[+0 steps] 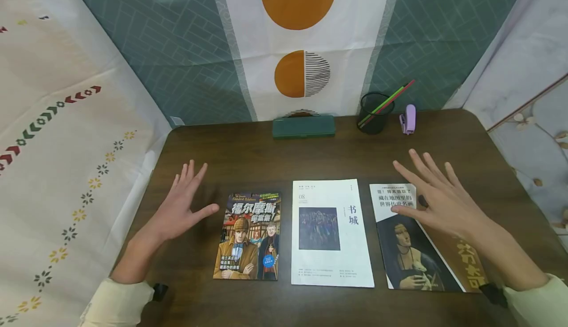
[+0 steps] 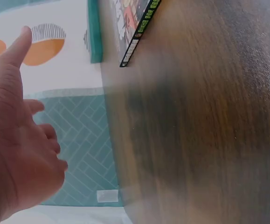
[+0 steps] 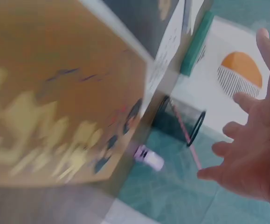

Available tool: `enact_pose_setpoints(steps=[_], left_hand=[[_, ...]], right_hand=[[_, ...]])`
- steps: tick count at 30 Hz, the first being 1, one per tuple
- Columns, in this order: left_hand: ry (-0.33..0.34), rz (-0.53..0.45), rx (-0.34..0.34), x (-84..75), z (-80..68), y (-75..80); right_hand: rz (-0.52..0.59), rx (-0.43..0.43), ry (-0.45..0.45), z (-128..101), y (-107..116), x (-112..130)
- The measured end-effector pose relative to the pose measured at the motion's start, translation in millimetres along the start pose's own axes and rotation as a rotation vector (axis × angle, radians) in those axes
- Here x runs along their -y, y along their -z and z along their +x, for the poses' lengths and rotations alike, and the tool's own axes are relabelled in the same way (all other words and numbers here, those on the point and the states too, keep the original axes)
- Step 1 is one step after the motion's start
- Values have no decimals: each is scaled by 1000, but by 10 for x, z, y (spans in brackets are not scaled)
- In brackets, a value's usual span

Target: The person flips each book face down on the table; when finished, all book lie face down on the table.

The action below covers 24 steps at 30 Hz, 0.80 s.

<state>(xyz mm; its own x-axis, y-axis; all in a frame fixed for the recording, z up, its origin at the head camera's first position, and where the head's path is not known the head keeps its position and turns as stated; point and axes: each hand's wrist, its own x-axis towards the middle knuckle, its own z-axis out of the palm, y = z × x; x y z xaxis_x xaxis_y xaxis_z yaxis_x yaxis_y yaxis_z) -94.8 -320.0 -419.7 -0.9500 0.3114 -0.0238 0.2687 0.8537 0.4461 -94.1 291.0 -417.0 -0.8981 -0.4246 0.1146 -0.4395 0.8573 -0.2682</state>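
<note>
Three publications lie in a row on the brown table. At left is a colourful comic-style book (image 1: 248, 238) with a detective on its cover; a white magazine (image 1: 333, 233) lies in the middle. The right one is a book (image 1: 414, 253) with a painted portrait and a brown side. My left hand (image 1: 182, 206) hovers left of the comic-style book, fingers spread, holding nothing. Above the upper part of the portrait book is my right hand (image 1: 443, 199), also spread and holding nothing; it hides part of that cover. Both hands also show in their wrist views.
Along the table's back edge stand a green case (image 1: 303, 127), a black mesh pen cup (image 1: 372, 120) with a green and a red pencil, and a purple stapler (image 1: 408, 119). Patterned cloth (image 1: 177, 60) hangs behind the table and at its sides.
</note>
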Motion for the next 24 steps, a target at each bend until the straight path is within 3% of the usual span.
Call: enact_pose_setpoints(steps=[8,15,24], left_hand=[[50,-201,-2,1,-75,22],[54,-236,6,-68,-226,-55],[30,-274,82,-91,-479,-331]], right_hand=[[120,23,162,482,-95,296],[240,120,283,858,-298,654],[405,273,372,1223,-590,1066]])
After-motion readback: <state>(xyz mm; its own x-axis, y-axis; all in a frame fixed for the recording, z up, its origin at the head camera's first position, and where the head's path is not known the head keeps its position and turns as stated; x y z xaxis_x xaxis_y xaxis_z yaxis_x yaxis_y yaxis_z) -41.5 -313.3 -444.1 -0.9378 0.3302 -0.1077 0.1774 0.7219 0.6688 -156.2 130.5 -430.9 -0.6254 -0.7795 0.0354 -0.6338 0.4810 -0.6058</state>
